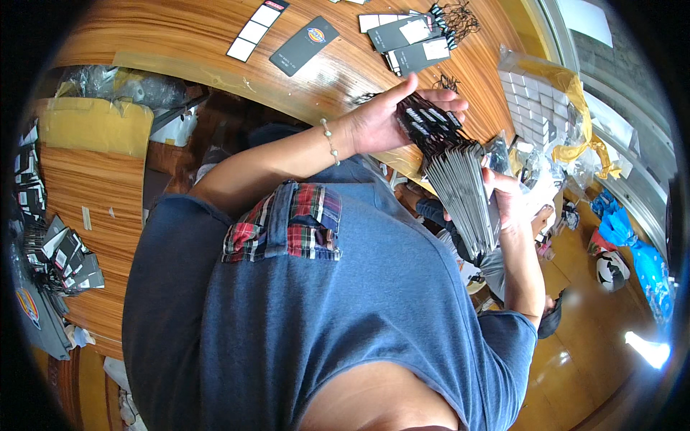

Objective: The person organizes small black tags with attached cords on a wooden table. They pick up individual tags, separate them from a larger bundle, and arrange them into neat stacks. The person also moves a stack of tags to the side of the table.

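A thick stack of dark grey hang tags (pixel 460 194) is held in front of my chest, its cards fanned slightly along their edges. My right hand (pixel 506 197) grips the stack from the right side, thumb on the near face. At the upper end, black strings with small plastic seals (pixel 431 126) gather in a dense bunch. My left hand (pixel 392 122) cups that bunch, its thumb stretched upward and its fingers curled behind the strings; part of the fingers is hidden.
On the wooden table (pixel 194 32) lie a white-panelled strip (pixel 257 30), a single grey tag (pixel 305 46) and a strung tag pile (pixel 410 39). A clear-wrapped package (pixel 535 100) stands at right. More tags (pixel 68 255) sit on the left table. A person wearing a dark cap (pixel 552 316) is beyond my right arm.
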{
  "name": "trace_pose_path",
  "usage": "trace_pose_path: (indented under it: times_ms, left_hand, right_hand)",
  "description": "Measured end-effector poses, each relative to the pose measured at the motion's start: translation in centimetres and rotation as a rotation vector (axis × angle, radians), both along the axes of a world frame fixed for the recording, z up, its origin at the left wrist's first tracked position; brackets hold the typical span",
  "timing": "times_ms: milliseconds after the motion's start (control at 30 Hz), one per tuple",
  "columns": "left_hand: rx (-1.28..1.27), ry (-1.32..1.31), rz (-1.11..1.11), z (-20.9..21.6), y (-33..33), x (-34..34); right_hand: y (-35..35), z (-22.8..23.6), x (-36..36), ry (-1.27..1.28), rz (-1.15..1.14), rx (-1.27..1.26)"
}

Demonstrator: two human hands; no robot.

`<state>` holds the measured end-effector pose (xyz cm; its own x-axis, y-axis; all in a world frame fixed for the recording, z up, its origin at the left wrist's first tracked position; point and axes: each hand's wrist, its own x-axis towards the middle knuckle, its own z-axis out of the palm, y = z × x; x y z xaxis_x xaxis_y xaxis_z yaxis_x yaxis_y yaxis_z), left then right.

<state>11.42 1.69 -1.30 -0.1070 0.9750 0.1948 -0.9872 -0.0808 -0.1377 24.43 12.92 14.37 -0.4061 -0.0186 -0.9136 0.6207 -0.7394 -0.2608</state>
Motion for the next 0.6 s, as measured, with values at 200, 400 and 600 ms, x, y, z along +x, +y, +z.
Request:
trace_pose_path:
  times_ms: [200, 400, 600]
  left_hand:
    - [-0.135, 0.208, 0.039, 0.1, 0.8, -2.1]
    - [-0.175, 0.305, 0.114, 0.8, 2.1, -3.6]
    - [-0.215, 0.583, 0.14, 3.1, 3.6, -5.2]
  right_hand:
    - [-0.1, -1.2, 0.9, 0.033, 0.113, -0.01]
    - [-0.5, -4.1, 1.6, 0.277, 0.307, 0.313]
    - [-1.3, -6.1, 1.9, 0.492, 0.327, 0.532]
